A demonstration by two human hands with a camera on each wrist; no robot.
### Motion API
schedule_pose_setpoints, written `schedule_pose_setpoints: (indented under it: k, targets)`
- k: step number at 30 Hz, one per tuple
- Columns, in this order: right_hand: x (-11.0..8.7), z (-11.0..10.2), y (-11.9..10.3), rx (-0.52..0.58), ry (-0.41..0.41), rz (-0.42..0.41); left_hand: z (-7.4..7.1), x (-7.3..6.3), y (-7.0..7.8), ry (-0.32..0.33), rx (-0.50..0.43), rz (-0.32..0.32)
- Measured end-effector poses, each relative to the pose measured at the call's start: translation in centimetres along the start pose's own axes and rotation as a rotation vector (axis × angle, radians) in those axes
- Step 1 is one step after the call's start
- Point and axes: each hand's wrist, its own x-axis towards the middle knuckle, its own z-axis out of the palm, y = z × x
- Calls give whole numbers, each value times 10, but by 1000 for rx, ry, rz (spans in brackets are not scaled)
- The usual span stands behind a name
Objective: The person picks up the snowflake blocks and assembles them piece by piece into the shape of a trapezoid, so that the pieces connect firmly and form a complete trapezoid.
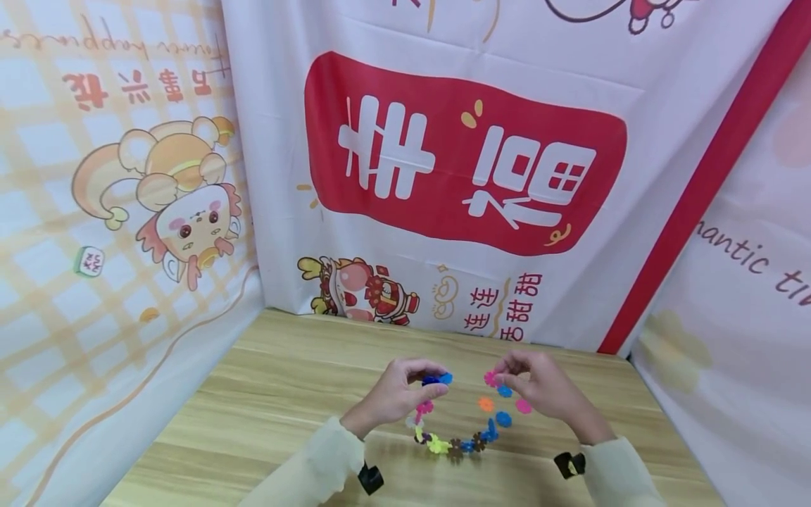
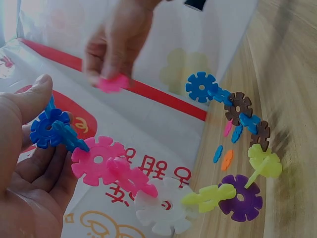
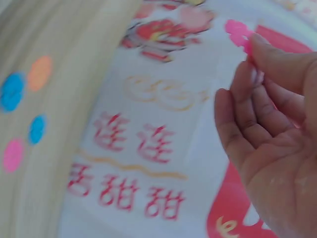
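My left hand (image 1: 389, 396) grips the blue end of a chain of interlocking plastic snowflake discs (image 1: 438, 445). The chain droops in a curve. In the left wrist view it runs from blue through pink discs (image 2: 98, 159), a whitish disc (image 2: 166, 206), yellow, purple (image 2: 240, 198), yellow and brown to a blue disc (image 2: 201, 87) at the far end. Apart from the chain, my right hand (image 1: 546, 389) pinches a single pink snowflake disc (image 3: 238, 33) between thumb and fingertips, its other fingers curled loosely below.
Loose on the wooden table (image 1: 253, 422) lie an orange disc (image 1: 486, 404), two blue discs (image 1: 503, 420) and a pink disc (image 1: 523, 405), near the right hand. Printed cloth (image 1: 462, 267) hangs at the table's back edge and along both sides.
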Motion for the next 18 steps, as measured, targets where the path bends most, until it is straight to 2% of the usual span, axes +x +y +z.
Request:
schedule_pose_setpoints:
  k: [7,11,18]
  targets:
    - [1,4,-35,136,104,21,2,0,-1,24,-2,8]
    - [1,19,-42,217,158,-21,4,-1,1,30,-1,13]
    - [2,43,-44,272,247,-113,6,-2,5,35,-4,-1]
